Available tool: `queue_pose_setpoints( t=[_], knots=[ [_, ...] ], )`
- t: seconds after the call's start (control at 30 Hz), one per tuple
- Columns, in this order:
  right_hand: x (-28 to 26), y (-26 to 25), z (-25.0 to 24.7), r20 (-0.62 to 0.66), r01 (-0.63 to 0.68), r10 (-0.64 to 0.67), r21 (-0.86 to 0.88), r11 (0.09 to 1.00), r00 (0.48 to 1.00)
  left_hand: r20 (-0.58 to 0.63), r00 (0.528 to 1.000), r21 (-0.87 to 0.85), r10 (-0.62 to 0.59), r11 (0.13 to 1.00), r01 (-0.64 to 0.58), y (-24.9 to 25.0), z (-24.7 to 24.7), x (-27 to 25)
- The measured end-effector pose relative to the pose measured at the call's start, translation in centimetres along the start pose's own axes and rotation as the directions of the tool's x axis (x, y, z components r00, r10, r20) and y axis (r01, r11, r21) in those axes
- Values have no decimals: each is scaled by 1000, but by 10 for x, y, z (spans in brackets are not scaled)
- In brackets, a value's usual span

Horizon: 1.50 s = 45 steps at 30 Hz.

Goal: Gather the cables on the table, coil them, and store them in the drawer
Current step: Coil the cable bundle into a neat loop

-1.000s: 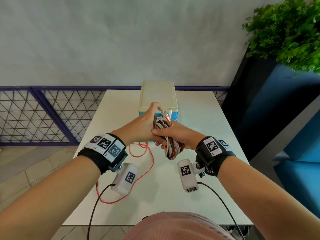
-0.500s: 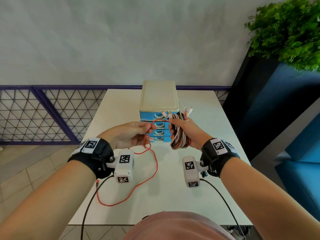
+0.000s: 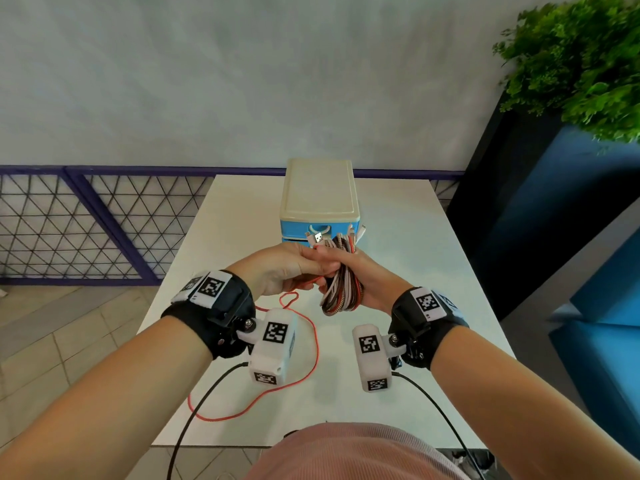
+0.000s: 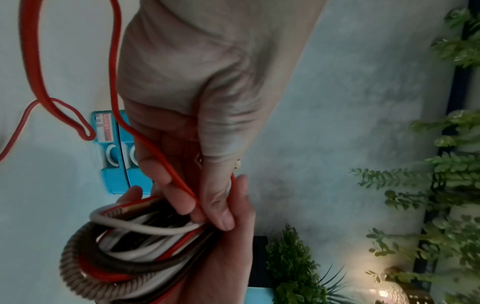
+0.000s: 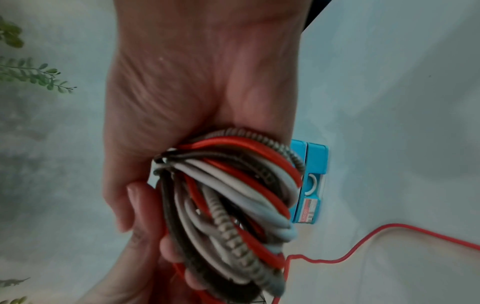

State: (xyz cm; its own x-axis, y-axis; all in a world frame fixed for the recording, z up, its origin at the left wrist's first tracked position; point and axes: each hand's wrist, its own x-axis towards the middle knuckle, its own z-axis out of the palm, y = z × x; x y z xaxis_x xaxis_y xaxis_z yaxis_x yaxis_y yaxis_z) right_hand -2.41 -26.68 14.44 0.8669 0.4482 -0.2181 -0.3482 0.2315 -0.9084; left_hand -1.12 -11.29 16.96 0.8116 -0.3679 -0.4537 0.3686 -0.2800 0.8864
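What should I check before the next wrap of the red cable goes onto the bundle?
1. Right hand grips cable bundle: ok.
2. Left hand pinches red cable: ok.
3. Red cable slack free of knots: not ok, a small kinked loop shows near the hands.
4. Slack all on table: cannot tell, far end sits near the front-left edge.
5. Drawer unit open: not ok, visible drawers closed.

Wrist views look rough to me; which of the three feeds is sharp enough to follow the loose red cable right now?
Head view: evenly lit, sharp, wide-angle bowing at the edges; the red cable trails clearly across the table. Left wrist view: dim and soft, with the left hand filling the frame. Right wrist view: the cable bundle is motion-smeared and bluish.
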Motion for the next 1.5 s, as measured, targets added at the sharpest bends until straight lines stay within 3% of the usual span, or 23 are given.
queue_pose_setpoints(
  t=[0.1,0.23,0.33,0.43,0.53,0.7,0.73,0.8,0.87,0.93,1.0,1.17,1.27,1.5],
  knots=[
    [0,2,-2,1,-18,18,-37,999,1000,-9,1000,44,1,999,-1,-2,2,-1],
    [3,5,-5,-138,21,-45,-167,986,989,15,998,29,-65,998,64,3,5,-7],
    [3,0,-7,-273,101,-162,-225,969,948,15,992,43,-128,991,127,8,8,-10],
    [7,-7,-14,-415,156,-255,-256,954,873,167,978,-60,-125,989,137,8,11,-14],
    [12,-16,-26,-529,239,-262,-114,964,807,360,925,-126,-124,976,179,-4,14,-18],
    [11,-35,-46,-570,348,-177,206,914,802,505,835,-78,-218,952,296,-39,7,-19],
    [10,-38,-49,-577,363,-172,233,902,799,497,839,-112,-223,942,316,-44,5,-19],
    [8,-43,-51,-591,362,-180,204,910,786,380,903,-217,-200,930,297,-47,3,-16],
    [6,-43,-49,-595,355,-216,126,927,774,197,975,-236,-105,960,151,-42,4,-12],
    [7,-40,-44,-587,337,-238,64,939,774,92,996,-204,4,979,15,-31,6,-9],
    [9,-36,-37,-575,314,-258,-3,950,777,89,996,-293,32,956,-5,-21,7,-5],
    [10,-30,-34,-572,242,-301,-178,954,763,16,1000,-592,-4,806,13,-10,3,4],
    [8,-32,-34,-565,223,-318,-233,947,761,56,998,-678,-24,733,56,-9,-6,2],
    [8,-36,-35,-592,243,-307,-188,952,746,139,990,-631,24,773,69,-10,-11,-9]
  ],
)
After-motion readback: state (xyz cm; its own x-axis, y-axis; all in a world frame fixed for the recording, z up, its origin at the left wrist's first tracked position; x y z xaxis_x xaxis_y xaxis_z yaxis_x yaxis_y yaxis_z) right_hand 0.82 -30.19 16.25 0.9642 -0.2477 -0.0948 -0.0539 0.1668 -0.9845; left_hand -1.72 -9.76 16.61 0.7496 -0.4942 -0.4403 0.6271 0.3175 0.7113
